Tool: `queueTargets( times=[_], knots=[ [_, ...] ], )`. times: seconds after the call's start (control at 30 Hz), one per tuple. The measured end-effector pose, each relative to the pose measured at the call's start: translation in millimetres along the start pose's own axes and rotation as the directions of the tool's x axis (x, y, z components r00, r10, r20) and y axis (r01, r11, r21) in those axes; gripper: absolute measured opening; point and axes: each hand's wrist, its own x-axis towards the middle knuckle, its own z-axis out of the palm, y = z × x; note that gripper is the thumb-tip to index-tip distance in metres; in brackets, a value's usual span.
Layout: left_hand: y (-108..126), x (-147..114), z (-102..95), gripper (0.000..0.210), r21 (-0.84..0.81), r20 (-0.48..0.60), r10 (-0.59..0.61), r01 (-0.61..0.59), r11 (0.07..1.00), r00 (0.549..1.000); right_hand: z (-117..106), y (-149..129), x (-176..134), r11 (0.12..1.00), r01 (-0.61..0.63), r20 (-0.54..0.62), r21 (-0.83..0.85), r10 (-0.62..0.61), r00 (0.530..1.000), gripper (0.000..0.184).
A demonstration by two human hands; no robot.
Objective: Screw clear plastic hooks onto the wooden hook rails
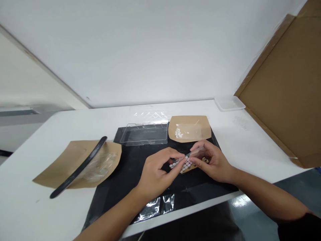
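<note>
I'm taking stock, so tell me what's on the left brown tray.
A curved black strip lies across the tray; clear, crumpled plastic shows to its right. Whatever the strip covers is hidden, and the plastic's contents are unclear.

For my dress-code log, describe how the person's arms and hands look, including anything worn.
The left hand and right hand are ungloved, with no rings or watch visible. A black sleeve shows on the right arm; the left forearm shows none.

Black sleeve point(298, 227), bare forearms point(260, 189), bare fingers point(175, 171)
</note>
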Motion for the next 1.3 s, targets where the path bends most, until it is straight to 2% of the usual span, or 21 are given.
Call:
queueTargets(
  times=[0.3,0.47,0.57,0.67,0.77,0.87,0.97,1.03,1.17,1.3],
  knots=[
    [0,-3,1.0,0.004,0.049,-0.004,0.012,-0.012,0.999,1.0,0,0,-2,0.999,0.03,0.013,-0.017,-0.03,0.999,0.023],
    [-1,-4,1.0,0.007,-0.011,0.005,-0.008,0.008,1.0,1.0,-3,-1,-2,0.995,0.078,0.016,-0.062,-0.077,0.997,0.024],
    [-2,-5,0.1,0.022,-0.054,0.049,0.053,-0.051,0.997,0.997,-3,0,0,0.986,0.132,-0.035,-0.104,-0.137,0.99,0.023],
    [-4,-6,-0.4,0.037,0.015,0.067,0.118,-0.12,0.993,0.991,-3,0,0,0.981,0.145,-0.084,-0.126,-0.156,0.984,0.022],
    [-5,-6,-0.7,0.032,0.105,0.046,0.173,-0.177,0.979,0.984,-3,0,0,0.984,0.142,-0.067,-0.104,-0.149,0.987,0.023],
    [-5,-5,-1.9,0.024,0.116,0.024,0.201,-0.203,0.972,0.979,-6,-1,0,0.983,0.153,-0.015,-0.098,-0.155,0.988,0.035],
    [-6,-4,-3.2,0.023,0.079,0.017,0.179,-0.179,0.981,0.984,-12,-2,2,0.974,0.196,0.052,-0.115,-0.191,0.98,0.061],
    [-7,-5,-3.5,0.025,0.048,0.011,0.144,-0.144,0.988,0.99,-14,-3,3,0.958,0.245,0.108,-0.15,-0.231,0.967,0.071],
    [-9,-7,-3.9,0.024,-0.011,0.042,0.069,-0.069,0.998,0.997,-15,-5,4,0.939,0.287,0.147,-0.19,-0.262,0.954,0.063],
    [-11,-7,-4.8,0.031,0.043,0.118,0.148,-0.154,0.987,0.982,-12,-3,2,0.953,0.229,0.062,-0.201,-0.221,0.973,0.05]
  ],
)
